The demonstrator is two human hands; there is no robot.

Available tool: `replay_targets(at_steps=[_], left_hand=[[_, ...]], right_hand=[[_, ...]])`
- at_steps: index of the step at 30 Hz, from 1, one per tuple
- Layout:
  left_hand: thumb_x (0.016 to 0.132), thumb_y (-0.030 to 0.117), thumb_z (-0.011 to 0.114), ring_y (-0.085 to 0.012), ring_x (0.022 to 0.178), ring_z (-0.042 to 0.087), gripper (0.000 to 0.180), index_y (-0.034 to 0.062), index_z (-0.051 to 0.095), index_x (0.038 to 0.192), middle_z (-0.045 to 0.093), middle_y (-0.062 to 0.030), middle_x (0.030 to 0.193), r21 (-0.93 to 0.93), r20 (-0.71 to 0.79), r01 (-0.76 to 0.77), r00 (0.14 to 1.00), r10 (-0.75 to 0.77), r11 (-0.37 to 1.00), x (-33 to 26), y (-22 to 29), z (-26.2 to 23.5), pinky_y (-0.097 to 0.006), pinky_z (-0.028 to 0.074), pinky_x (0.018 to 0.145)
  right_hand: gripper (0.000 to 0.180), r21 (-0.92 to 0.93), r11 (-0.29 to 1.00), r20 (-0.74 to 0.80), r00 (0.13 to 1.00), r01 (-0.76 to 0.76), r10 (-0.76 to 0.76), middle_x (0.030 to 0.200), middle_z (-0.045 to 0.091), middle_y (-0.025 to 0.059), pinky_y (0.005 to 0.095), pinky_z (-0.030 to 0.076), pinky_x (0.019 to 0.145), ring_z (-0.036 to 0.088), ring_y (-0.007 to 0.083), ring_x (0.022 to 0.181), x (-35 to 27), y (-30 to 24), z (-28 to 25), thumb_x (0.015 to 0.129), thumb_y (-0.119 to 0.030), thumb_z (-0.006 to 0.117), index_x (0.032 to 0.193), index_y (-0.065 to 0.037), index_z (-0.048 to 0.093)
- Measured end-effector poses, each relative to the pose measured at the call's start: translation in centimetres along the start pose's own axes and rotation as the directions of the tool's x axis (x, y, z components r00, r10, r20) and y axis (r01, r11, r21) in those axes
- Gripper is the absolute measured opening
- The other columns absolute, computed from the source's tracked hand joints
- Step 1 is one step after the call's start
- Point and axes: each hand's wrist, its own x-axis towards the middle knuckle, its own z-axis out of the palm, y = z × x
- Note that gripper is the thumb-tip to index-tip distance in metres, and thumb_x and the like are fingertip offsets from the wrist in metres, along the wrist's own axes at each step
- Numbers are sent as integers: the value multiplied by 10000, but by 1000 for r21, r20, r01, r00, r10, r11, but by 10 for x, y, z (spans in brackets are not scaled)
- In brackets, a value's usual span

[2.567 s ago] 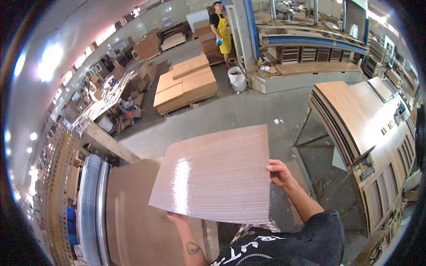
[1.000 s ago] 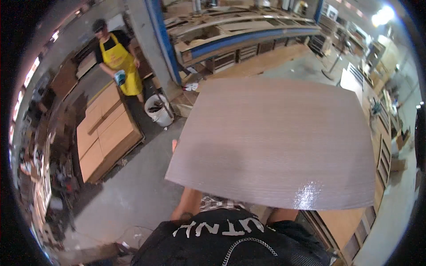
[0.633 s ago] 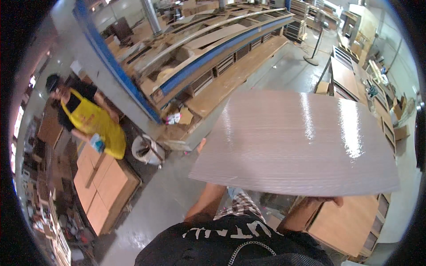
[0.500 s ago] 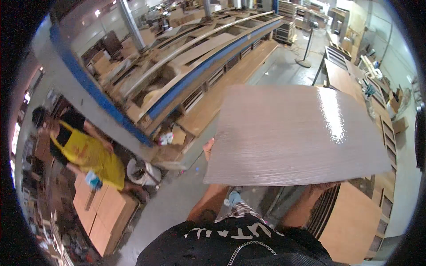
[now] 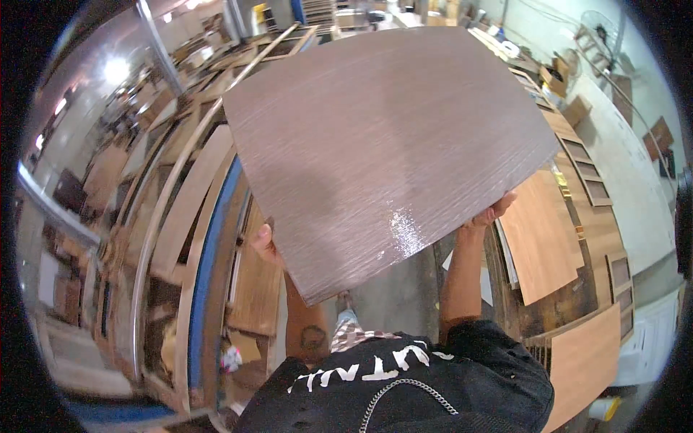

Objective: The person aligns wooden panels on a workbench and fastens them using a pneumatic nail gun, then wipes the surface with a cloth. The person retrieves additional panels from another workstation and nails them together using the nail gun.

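A large greyish-brown wood-grain panel is held up in front of me, tilted, with a glossy glare near its lower edge. My left hand grips its left edge near the lower corner, the thumb showing and the other fingers mostly hidden behind the board. At the lower right edge my right hand is closed on the panel, its fingertips partly in sight. Both forearms reach up from the lower edge of the view.
To the left runs a long rack with a blue rail and loose boards. On the right stand stacked light wood panels and small framed pieces along a bench. A wall fan is at the far upper right. Grey floor shows below the panel.
My view has turned right, and the panel has risen and tilted, its right side higher. The person in the yellow apron has gone out of view. More of my right hand shows.
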Motion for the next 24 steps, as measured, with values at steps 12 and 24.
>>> replay_targets(at_steps=[12,24], left_hand=[[895,483,467,-260,920,590,514,28,563,1115,617,-146,974,54,80,797,597,-798,601,239,-239,-2,-383,477,832],[908,512,437,-246,989,557,608,38,428,1289,536,-126,1201,233,-303,893,442,-844,384,480,-397,-299,-402,463,873]], right_hand=[[605,-600,783,-383,800,165,-462,1128,561,162,473,436,920,546,303,1028,78,7,-135,725,-250,630,1242,5,446],[531,-913,387,-138,792,132,-595,1154,488,142,406,463,891,519,265,1056,263,6,-359,756,-147,601,1225,22,416]])
